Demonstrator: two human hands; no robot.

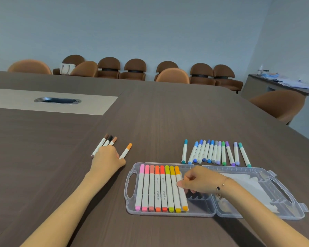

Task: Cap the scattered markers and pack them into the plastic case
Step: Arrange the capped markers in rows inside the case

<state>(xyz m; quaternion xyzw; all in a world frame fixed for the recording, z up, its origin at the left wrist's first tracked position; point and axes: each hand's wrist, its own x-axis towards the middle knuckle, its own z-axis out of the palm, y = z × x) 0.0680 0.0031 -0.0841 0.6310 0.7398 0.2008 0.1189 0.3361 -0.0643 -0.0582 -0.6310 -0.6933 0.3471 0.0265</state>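
Note:
A clear plastic case lies open in front of me, its lid flat to the right. Several capped markers, pink through yellow, fill its left slots. My right hand pinches the rightmost one, an orange marker, against its slot. Further left, my left hand rests knuckles up over the lower ends of three brown and black markers. Its thumb and forefinger pinch the near end of a light orange marker lying on the table. A row of several capped blue, green and purple markers lies behind the case.
The dark wooden table has a pale strip with a metal cable port at the back left. Brown chairs line the far wall, one more stands at the right table edge. A sideboard with papers is at far right.

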